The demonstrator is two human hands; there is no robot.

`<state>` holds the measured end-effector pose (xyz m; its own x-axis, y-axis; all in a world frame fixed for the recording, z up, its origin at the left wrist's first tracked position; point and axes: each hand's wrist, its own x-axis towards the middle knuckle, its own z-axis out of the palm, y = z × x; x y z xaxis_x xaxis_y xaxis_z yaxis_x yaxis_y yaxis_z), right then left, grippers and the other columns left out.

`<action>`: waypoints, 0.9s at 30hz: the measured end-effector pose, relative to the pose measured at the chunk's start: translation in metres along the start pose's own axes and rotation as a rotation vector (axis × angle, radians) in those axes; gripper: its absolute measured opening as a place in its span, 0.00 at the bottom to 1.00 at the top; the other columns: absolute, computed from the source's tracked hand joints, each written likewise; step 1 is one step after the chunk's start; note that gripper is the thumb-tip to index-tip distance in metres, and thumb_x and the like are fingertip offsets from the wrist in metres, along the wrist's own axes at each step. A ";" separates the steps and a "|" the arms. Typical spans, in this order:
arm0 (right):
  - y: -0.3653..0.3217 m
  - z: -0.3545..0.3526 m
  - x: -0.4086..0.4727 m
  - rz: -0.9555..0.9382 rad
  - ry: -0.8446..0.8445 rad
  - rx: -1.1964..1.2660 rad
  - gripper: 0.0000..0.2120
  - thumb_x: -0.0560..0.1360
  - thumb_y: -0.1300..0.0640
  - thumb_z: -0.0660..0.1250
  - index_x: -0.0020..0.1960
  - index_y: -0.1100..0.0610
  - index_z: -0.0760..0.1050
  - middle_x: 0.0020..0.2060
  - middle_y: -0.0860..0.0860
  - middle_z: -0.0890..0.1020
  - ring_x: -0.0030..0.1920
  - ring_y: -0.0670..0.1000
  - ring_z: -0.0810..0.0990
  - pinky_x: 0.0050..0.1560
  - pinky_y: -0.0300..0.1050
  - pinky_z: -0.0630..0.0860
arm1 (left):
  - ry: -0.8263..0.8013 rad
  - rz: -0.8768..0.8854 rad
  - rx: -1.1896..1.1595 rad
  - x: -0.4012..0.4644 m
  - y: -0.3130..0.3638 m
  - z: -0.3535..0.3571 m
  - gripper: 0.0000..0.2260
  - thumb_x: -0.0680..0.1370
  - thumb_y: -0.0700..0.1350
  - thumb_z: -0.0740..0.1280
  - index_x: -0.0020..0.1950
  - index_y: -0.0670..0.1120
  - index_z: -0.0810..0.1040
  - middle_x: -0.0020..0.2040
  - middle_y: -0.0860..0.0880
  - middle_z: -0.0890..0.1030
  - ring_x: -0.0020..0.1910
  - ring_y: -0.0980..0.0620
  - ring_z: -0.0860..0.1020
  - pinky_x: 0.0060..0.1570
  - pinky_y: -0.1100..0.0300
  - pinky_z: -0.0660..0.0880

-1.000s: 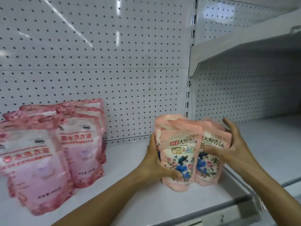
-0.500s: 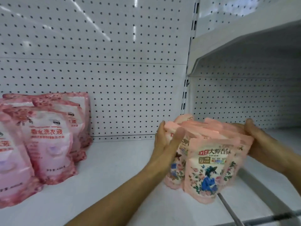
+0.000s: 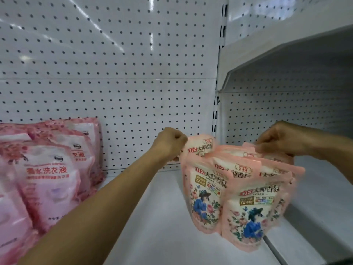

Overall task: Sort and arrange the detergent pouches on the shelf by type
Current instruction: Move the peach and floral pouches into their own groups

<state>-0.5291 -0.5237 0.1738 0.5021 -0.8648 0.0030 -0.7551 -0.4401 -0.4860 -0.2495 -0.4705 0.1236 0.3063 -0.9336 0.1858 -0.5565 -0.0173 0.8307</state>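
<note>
While gripping from both sides, holding a cluster of peach floral pouches (image 3: 250, 205) upright on the white shelf (image 3: 162, 226), at its right end beside the slotted upright (image 3: 215, 115). Left hand (image 3: 170, 143) clenched at the rear left of the cluster, knuckles up, apparently pinching the top edge of the back pouch (image 3: 200, 147); fingertips hidden, so exact hold hard to tell. Right hand (image 3: 280, 139) curled over the far right side, fingers pinching the top seams of the pouches there. At least 4 peach pouches showing, standing close together and touching, the front 2 facing forward with a blue-dressed figure among roses printed on each; the right-hand ones blurred. Well apart to the left, standing in overlapping rows against the pegboard back panel (image 3: 114, 64): a group of pink pouches (image 3: 47, 175) with red lettering. Bare shelf surface between the 2 groups, crossed by the left forearm. To the right, beyond the upright, a neighbouring shelf bay (image 3: 315, 188) with a higher shelf board (image 3: 286, 48) above it.
</note>
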 end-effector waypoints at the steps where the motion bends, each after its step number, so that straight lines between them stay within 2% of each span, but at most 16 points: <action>1: 0.002 -0.005 0.000 0.008 -0.066 -0.014 0.07 0.76 0.59 0.69 0.44 0.55 0.85 0.39 0.53 0.87 0.40 0.55 0.86 0.38 0.50 0.83 | 0.039 0.010 -0.011 0.002 -0.008 -0.006 0.12 0.82 0.42 0.60 0.48 0.37 0.81 0.44 0.43 0.85 0.44 0.43 0.85 0.45 0.46 0.83; 3: 0.006 -0.013 0.001 0.050 -0.193 -0.084 0.08 0.77 0.62 0.68 0.45 0.54 0.86 0.39 0.54 0.87 0.38 0.53 0.86 0.33 0.45 0.81 | 0.116 0.029 -0.030 0.006 -0.022 -0.021 0.12 0.82 0.42 0.59 0.47 0.40 0.80 0.43 0.43 0.85 0.44 0.43 0.85 0.46 0.46 0.83; 5: 0.012 -0.017 0.007 0.097 -0.203 -0.138 0.10 0.77 0.64 0.67 0.42 0.55 0.86 0.38 0.56 0.87 0.37 0.55 0.86 0.33 0.49 0.82 | 0.178 0.050 -0.008 0.010 -0.036 -0.036 0.11 0.82 0.43 0.60 0.47 0.41 0.79 0.43 0.44 0.84 0.43 0.45 0.84 0.44 0.50 0.82; 8: 0.015 -0.015 0.022 0.091 -0.012 -0.149 0.08 0.77 0.63 0.67 0.44 0.57 0.84 0.35 0.57 0.86 0.34 0.57 0.86 0.33 0.54 0.83 | 0.253 0.072 -0.011 0.015 -0.056 -0.052 0.10 0.82 0.43 0.59 0.47 0.42 0.79 0.42 0.46 0.83 0.40 0.49 0.80 0.39 0.57 0.77; 10: 0.010 -0.012 0.031 0.054 0.133 -0.147 0.06 0.77 0.61 0.67 0.45 0.55 0.82 0.35 0.54 0.85 0.33 0.56 0.85 0.30 0.50 0.81 | 0.289 0.064 -0.053 0.018 -0.067 -0.059 0.09 0.81 0.42 0.60 0.48 0.43 0.79 0.43 0.47 0.83 0.40 0.50 0.80 0.37 0.60 0.76; 12: -0.003 -0.011 0.039 -0.015 0.241 -0.184 0.07 0.78 0.59 0.66 0.43 0.53 0.81 0.38 0.53 0.84 0.35 0.55 0.83 0.31 0.48 0.80 | 0.298 0.023 -0.157 0.016 -0.076 -0.062 0.07 0.80 0.42 0.63 0.54 0.43 0.78 0.48 0.47 0.83 0.42 0.52 0.81 0.36 0.62 0.76; 14: -0.022 -0.010 0.048 -0.122 0.304 -0.216 0.08 0.79 0.58 0.64 0.43 0.55 0.80 0.39 0.54 0.83 0.36 0.53 0.82 0.33 0.47 0.79 | 0.286 -0.025 -0.287 0.012 -0.087 -0.061 0.11 0.79 0.42 0.68 0.61 0.45 0.74 0.53 0.49 0.82 0.44 0.55 0.82 0.33 0.66 0.76; 16: -0.042 -0.007 0.059 -0.201 0.337 -0.195 0.07 0.78 0.58 0.65 0.45 0.57 0.81 0.39 0.54 0.83 0.37 0.52 0.81 0.35 0.46 0.77 | 0.260 -0.051 -0.354 0.009 -0.099 -0.056 0.14 0.77 0.42 0.71 0.61 0.46 0.74 0.52 0.50 0.82 0.44 0.57 0.82 0.30 0.69 0.75; 20: -0.078 0.006 0.092 -0.253 0.278 -0.060 0.04 0.78 0.58 0.67 0.48 0.55 0.81 0.41 0.51 0.83 0.40 0.54 0.83 0.41 0.53 0.82 | 0.311 -0.030 -0.442 0.011 -0.118 -0.052 0.07 0.78 0.37 0.69 0.55 0.45 0.79 0.47 0.48 0.86 0.38 0.57 0.85 0.29 0.66 0.78; 22: -0.090 0.017 0.112 -0.278 0.223 -0.055 0.04 0.77 0.58 0.68 0.48 0.55 0.82 0.41 0.51 0.84 0.39 0.56 0.84 0.36 0.50 0.82 | 0.384 0.013 -0.453 0.015 -0.121 -0.053 0.07 0.80 0.37 0.66 0.54 0.48 0.79 0.45 0.50 0.85 0.38 0.58 0.85 0.30 0.64 0.79; 24: -0.099 0.030 0.132 -0.298 0.146 -0.037 0.04 0.76 0.59 0.69 0.48 0.57 0.82 0.40 0.54 0.85 0.36 0.56 0.84 0.30 0.46 0.81 | 0.454 0.030 -0.437 0.019 -0.121 -0.054 0.06 0.81 0.38 0.63 0.52 0.48 0.77 0.43 0.52 0.83 0.34 0.64 0.83 0.28 0.68 0.76; 27: -0.107 0.052 0.154 -0.292 0.054 0.012 0.03 0.76 0.62 0.69 0.45 0.57 0.82 0.40 0.56 0.85 0.33 0.52 0.82 0.30 0.41 0.80 | 0.499 0.018 -0.468 0.026 -0.123 -0.052 0.05 0.82 0.38 0.61 0.55 0.45 0.75 0.43 0.52 0.81 0.30 0.67 0.80 0.25 0.71 0.74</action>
<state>-0.3490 -0.5977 0.1809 0.6738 -0.7138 0.1909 -0.5769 -0.6696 -0.4678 -0.1334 -0.4745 0.0537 0.6817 -0.6538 0.3283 -0.2069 0.2581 0.9437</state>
